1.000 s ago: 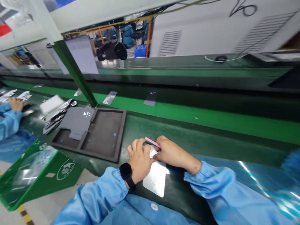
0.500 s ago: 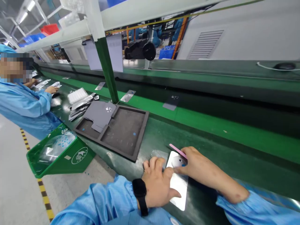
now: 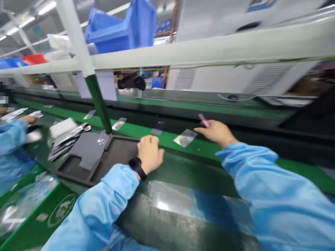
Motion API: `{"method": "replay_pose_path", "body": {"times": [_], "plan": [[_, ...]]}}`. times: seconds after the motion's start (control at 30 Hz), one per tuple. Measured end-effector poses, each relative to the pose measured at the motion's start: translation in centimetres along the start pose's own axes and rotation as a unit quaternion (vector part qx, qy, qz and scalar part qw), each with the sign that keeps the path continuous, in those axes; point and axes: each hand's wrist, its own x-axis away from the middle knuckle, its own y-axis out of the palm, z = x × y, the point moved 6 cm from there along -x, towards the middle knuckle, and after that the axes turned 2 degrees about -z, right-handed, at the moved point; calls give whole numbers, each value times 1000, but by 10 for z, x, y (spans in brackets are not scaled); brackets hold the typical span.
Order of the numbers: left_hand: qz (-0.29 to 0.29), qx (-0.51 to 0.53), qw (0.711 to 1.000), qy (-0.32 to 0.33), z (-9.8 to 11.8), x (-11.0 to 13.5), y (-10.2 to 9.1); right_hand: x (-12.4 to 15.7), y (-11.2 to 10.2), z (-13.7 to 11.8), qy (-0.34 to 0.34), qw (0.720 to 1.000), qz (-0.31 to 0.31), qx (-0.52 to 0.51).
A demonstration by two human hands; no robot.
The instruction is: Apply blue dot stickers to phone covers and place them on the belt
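Head view is showing the green conveyor belt (image 3: pixel 131 129) running behind a dark foam tray (image 3: pixel 117 153); left hand (image 3: pixel 149 153) is resting curled and empty at the tray's corner, while right hand (image 3: pixel 216 132), pinching a pink stick (image 3: pixel 203 120), is hovering just beside the shiny plate (image 3: pixel 185 137) lying on the belt, apparently setting it down

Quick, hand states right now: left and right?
Left hand: curled shut, nothing visible in it, beside the dark tray.
Right hand: holding a pink stick, next to the silver plate.
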Motion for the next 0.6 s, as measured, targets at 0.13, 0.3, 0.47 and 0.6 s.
{"method": "replay_pose_path", "body": {"times": [0.13,0.3,0.47,0.6], "plan": [[-48,-36,998,-36,7,-94,21,42,-2,-5,-53,996,-76,-8],[-119,-81,986,-82,8,-149,59,116,-27,12,-89,992,-75,-46],[-127,-90,983,-93,0,-162,56,165,-44,48,-8,988,-99,-115],[-82,-66,992,-62,13,-157,31,183,-32,57,70,966,-95,-232]]}}
